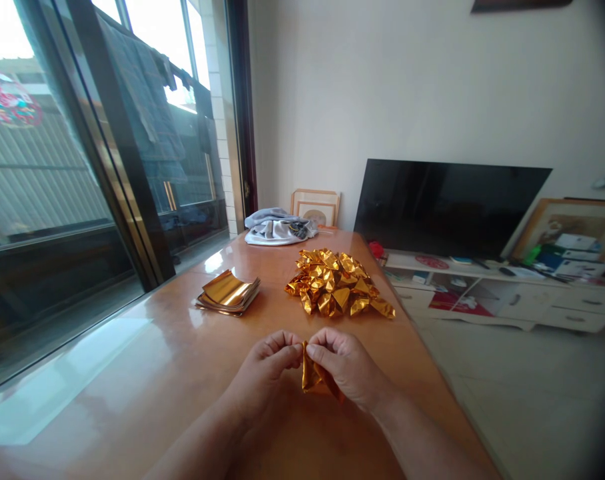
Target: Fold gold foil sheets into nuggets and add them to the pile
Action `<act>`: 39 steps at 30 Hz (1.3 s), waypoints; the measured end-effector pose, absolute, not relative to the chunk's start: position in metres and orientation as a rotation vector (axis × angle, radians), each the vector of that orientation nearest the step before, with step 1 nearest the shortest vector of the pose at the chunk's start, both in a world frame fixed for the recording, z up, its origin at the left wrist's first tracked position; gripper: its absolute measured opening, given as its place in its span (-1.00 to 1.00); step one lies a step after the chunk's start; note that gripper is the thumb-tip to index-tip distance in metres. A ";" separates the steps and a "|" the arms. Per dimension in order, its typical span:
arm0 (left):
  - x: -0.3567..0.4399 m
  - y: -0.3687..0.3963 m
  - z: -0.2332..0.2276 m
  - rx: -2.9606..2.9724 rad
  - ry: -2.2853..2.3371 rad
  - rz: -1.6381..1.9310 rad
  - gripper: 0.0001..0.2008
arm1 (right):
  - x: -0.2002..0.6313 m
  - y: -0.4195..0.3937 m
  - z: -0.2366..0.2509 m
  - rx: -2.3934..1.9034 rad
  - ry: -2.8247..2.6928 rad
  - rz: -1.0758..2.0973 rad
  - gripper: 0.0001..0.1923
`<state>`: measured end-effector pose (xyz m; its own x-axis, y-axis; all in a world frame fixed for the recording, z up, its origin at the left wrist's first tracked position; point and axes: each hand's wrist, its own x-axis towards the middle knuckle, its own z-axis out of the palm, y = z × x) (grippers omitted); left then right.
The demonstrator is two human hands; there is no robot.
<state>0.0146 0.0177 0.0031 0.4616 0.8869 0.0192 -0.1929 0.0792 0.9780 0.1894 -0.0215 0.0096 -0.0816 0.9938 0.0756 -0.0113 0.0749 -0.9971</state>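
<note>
- Pinching a gold foil piece point(316, 381) between them, your two hands met over the near part of the worktop point(157, 373).
- Your left hand point(265, 370) gripped the foil's top left edge with thumb and curled fingers.
- Your right hand point(345, 363) clasped the top right edge the same way, its knuckles almost touching the left's.
- The foil hung down from your fingertips, creased and partly folded, just above the worktop.
- Beyond your hands, toward the right edge, lay a heap of folded foil pieces point(338, 291).
- Left of that heap, well apart from it, sat a flat foil stack point(228, 293).
- At the far end of the worktop lay a bundled grey cloth point(278, 227), with framed pictures point(316, 207) leaning on the wall behind it.
- To your right stood a dark TV point(447, 203) on a low white cabinet point(507, 300).
- On your left ran a glass sliding door point(82, 200).
</note>
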 end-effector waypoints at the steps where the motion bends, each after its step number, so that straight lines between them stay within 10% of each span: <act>1: 0.014 0.018 0.003 1.221 0.718 0.923 -0.85 | 0.189 -0.022 0.010 -1.101 -1.304 1.221 -0.73; 39: 0.017 0.013 0.006 1.295 0.821 0.946 -0.79 | 0.186 -0.023 0.006 -1.282 -1.496 0.865 -0.79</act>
